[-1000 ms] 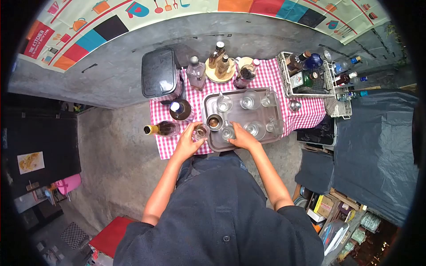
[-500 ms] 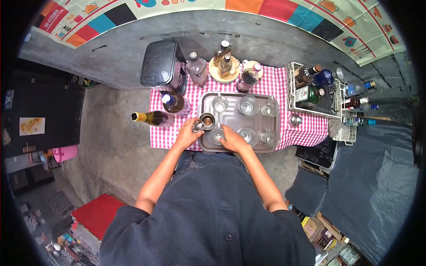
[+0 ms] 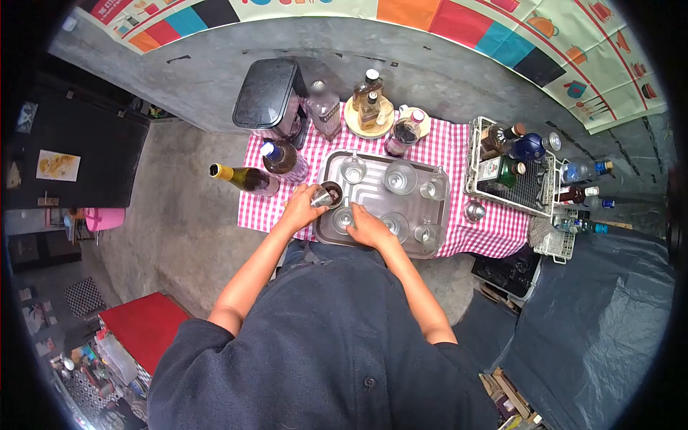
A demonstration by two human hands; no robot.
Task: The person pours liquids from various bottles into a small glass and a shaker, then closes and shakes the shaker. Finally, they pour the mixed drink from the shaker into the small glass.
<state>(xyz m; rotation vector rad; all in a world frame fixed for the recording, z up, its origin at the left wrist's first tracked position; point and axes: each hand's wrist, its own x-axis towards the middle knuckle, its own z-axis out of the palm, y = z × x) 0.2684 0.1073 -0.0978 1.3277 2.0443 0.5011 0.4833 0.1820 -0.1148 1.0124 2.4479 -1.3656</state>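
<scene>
My left hand point(image 3: 304, 207) is closed around a small shiny cup point(image 3: 332, 193) with a round dark mouth, over the tray's left edge. Something dark is inside, too small to name. Just below and right of it, a clear glass mug point(image 3: 342, 218) stands on the brown serving tray point(image 3: 444, 215). The fingers and thumb of my right hand point(image 3: 370, 228) are closed against that mug's right side. Other clear glasses share the tray, among them a mug point(image 3: 352, 170) in the back row and a wide glass point(image 3: 400, 177); my right hand partly covers a front glass point(image 3: 394, 225).
Left of the tray are a blue-capped bottle point(image 3: 284, 159) and a leaning yellow-necked bottle point(image 3: 244, 179). Behind stand a black bin-like container point(image 3: 265, 93), a clear bottle point(image 3: 325, 111) and a red-capped bottle point(image 3: 404, 134). A wire rack point(image 3: 473, 175) of bottles and a metal ball-shaped item point(image 3: 474, 211) are right.
The view has shifted and turned slightly. My left hand stays on the small cup near the mug, and its fingers now reach further over it. My right hand stays at the mug.
</scene>
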